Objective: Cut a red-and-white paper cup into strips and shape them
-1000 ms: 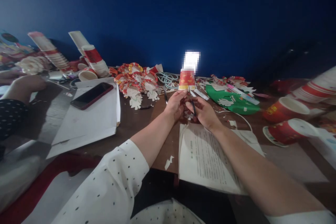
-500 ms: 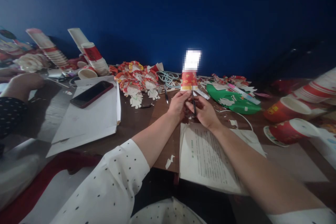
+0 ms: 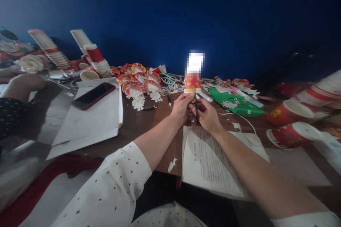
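Note:
My left hand (image 3: 182,105) is closed in a pinch just in front of an upside-down red paper cup (image 3: 192,83) with a yellow rim. What it pinches is hidden behind the fingers. Close beside it, my right hand (image 3: 207,112) is closed around slim dark-handled scissors (image 3: 196,109), whose tip points away from me toward the cup's rim. The fingers of both hands nearly meet. A bright, blurred-out light (image 3: 195,62) shows at the top of the cup.
Printed sheets (image 3: 210,159) lie under my right forearm. Left are a phone (image 3: 93,95) on white paper, stacked cups (image 3: 97,60) and red-and-white paper crafts (image 3: 141,79). A green piece (image 3: 237,103) and more cups (image 3: 294,134) lie right. Another person's hand (image 3: 25,83) rests far left.
My hands stay by the cup, and the scissors shift very slightly. The whole view has moved a little.

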`<state>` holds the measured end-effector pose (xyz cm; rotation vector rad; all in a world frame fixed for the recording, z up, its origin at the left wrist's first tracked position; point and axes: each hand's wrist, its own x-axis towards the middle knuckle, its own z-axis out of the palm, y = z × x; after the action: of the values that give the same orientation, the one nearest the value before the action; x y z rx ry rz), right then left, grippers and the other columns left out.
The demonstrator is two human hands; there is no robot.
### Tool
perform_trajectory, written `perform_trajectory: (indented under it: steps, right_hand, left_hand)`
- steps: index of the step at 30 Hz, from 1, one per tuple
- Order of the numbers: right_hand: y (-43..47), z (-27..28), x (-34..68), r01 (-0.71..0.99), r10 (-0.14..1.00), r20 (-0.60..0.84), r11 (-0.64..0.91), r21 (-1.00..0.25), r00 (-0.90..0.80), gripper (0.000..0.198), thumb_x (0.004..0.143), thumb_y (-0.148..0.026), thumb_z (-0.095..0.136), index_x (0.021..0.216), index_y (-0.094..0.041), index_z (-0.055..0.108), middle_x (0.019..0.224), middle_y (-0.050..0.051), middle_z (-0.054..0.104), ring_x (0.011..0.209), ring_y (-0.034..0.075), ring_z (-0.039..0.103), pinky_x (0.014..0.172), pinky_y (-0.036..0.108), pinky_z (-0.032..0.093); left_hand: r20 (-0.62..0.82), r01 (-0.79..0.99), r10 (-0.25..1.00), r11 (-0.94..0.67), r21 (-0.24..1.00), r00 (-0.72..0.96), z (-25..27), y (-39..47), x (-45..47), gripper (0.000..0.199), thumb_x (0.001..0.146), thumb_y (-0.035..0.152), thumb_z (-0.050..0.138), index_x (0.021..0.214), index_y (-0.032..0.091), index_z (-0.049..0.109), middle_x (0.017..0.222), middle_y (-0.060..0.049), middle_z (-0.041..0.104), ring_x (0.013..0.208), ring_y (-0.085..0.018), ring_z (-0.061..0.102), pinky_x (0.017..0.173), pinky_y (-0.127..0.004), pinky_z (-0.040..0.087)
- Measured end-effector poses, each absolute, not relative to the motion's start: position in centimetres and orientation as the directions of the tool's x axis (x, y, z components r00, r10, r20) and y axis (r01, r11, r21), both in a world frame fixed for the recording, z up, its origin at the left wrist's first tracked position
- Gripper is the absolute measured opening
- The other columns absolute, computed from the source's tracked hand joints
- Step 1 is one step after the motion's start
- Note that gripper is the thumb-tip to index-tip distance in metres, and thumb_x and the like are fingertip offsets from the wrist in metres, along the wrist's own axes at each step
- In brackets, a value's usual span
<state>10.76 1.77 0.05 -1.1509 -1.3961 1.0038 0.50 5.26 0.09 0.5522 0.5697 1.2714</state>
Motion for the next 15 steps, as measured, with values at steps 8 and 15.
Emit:
perform_trajectory:
  steps: [8, 15]
  right_hand:
    - [2.1, -0.9, 11.0, 0.101, 0.976, 0.216, 0.218, -0.971, -0.032, 0.038, 0.072, -0.043, 0.072, 0.101, -0.022, 0.061, 0.08, 0.0, 0.067, 0.07, 0.016, 0.061, 0.062, 0.027, 0.047]
    - [1.6, -0.9, 11.1, 0.309, 0.946, 0.319, 0.321, -0.895, -0.059, 0.036, 0.079, -0.043, 0.066, 0.109, -0.023, 0.061, 0.091, 0.003, 0.07, 0.082, 0.02, 0.065, 0.073, 0.031, 0.05]
  left_hand:
    - [-0.1, -0.702, 0.945, 0.299, 0.646, 0.311, 0.2, 5.3, 0.1, 0.027, 0.07, 0.03, 0.075, 0.071, 0.017, 0.051, 0.054, 0.006, 0.052, 0.035, -0.007, 0.049, 0.037, -0.018, 0.037]
    - [-0.227, -0.779, 0.91, 0.414, 0.471, 0.347, 0.2, 5.8, 0.1, 0.03, 0.078, 0.042, 0.067, 0.067, 0.017, 0.054, 0.054, 0.002, 0.054, 0.04, -0.008, 0.049, 0.045, -0.021, 0.043]
